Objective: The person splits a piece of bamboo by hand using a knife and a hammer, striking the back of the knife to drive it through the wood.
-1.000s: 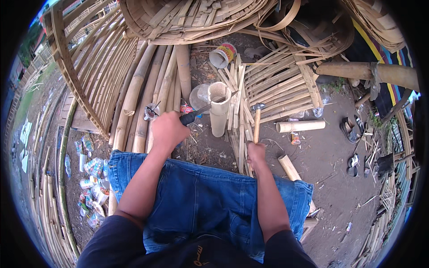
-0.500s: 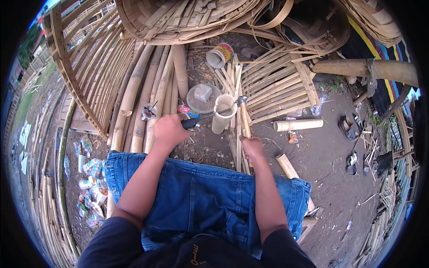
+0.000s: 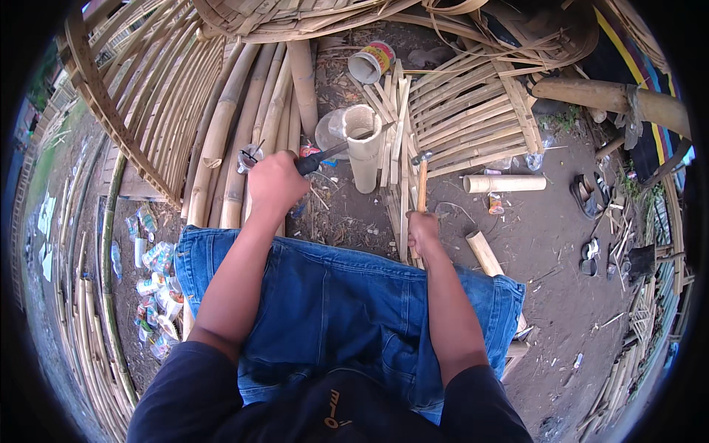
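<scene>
My left hand [image 3: 277,183] is closed around the black handle of a long knife [image 3: 317,161]. The blade meets an upright bamboo tube [image 3: 363,164] just below its jagged top rim, and the dark tip pokes out on the far right side. Whether the tube stands on the ground or hangs on the blade, I cannot tell. In my right hand [image 3: 422,230] is a hammer [image 3: 422,184], gripped by its wooden handle. The hammer head is up, to the right of the tube and apart from it. Blue denim cloth [image 3: 340,310] covers my lap.
Long bamboo poles [image 3: 236,140] lie ahead on the left, beside a slatted bamboo frame [image 3: 162,111]. Split strips [image 3: 399,140] and a slatted panel [image 3: 473,111] lie ahead right. A bucket [image 3: 371,62], a cut bamboo piece [image 3: 506,183], sandals [image 3: 586,196] and plastic litter [image 3: 159,288] are around.
The hammer head has come away from the knife tip, down and to the right. The tube's top appears higher, and the blade now sits below its rim. The whole view has shifted slightly.
</scene>
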`<state>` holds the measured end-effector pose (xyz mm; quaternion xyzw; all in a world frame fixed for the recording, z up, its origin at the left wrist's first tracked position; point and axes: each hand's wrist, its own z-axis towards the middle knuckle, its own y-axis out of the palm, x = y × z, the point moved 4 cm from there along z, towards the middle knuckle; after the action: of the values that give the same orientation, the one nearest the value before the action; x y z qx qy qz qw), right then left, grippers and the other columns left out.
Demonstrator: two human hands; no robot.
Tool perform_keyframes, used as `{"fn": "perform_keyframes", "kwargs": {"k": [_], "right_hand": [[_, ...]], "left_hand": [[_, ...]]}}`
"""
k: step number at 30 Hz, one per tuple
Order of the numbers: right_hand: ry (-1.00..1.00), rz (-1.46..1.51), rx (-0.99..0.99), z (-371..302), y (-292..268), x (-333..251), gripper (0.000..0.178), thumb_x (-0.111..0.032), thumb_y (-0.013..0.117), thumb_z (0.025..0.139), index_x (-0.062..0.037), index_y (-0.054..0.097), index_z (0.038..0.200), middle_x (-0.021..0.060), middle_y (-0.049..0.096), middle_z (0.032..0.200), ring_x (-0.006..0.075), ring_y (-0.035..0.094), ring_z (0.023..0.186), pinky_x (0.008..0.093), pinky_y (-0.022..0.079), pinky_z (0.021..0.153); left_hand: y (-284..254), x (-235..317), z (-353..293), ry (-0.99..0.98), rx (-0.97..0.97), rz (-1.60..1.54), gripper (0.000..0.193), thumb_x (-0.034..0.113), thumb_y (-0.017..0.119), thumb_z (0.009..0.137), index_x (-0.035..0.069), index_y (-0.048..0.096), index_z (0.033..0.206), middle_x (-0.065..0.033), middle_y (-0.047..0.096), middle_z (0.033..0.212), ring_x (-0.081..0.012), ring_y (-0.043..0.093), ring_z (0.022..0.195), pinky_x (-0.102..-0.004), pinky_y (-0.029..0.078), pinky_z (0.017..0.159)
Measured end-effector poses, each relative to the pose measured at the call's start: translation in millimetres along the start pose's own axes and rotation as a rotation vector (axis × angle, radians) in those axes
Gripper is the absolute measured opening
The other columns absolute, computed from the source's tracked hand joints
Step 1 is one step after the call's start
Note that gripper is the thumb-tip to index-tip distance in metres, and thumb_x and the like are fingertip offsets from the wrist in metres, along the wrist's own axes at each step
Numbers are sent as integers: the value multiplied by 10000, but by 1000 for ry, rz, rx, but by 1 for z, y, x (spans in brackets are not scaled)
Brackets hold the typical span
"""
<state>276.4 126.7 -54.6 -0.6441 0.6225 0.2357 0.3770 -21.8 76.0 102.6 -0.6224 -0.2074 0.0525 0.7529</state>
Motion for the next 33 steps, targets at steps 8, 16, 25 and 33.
{"fn": "perform_keyframes", "kwargs": {"k": [8, 16, 25, 33], "right_hand": [[-168, 124, -148, -36, -10, -66, 332, -190, 615, 896, -157, 399, 646, -54, 323, 495, 67, 256, 361, 281, 208, 342], [-260, 1, -281, -84, 1, -75, 325, -224, 637, 929, -108, 471, 674, -40, 362, 477, 84, 302, 342, 296, 220, 321], [-340, -301, -349, -95, 23, -65, 431, -305, 674, 916, -73, 483, 607, -20, 408, 490, 109, 370, 380, 328, 277, 356], [-335, -301, -352, -96, 26, -66, 416, -297, 675, 913, -70, 498, 613, -19, 419, 489, 106, 371, 370, 328, 273, 352]], "left_hand": [[-2, -55, -2, -94, -41, -508, 374, 137, 702, 641, -10, 707, 985, -201, 688, 786, -306, 700, 789, -364, 520, 748], [4, -52, 8, -231, -296, -577, 436, 311, 762, 699, -13, 698, 984, -151, 681, 717, -275, 684, 693, -361, 513, 678], [0, -37, -1, -87, -137, -579, 358, 324, 761, 727, 12, 711, 896, -50, 604, 569, -165, 619, 568, -356, 477, 546], [4, -63, 3, -334, -27, -640, 297, 266, 797, 740, 23, 734, 898, -56, 596, 567, -137, 566, 478, -317, 442, 482]]}}
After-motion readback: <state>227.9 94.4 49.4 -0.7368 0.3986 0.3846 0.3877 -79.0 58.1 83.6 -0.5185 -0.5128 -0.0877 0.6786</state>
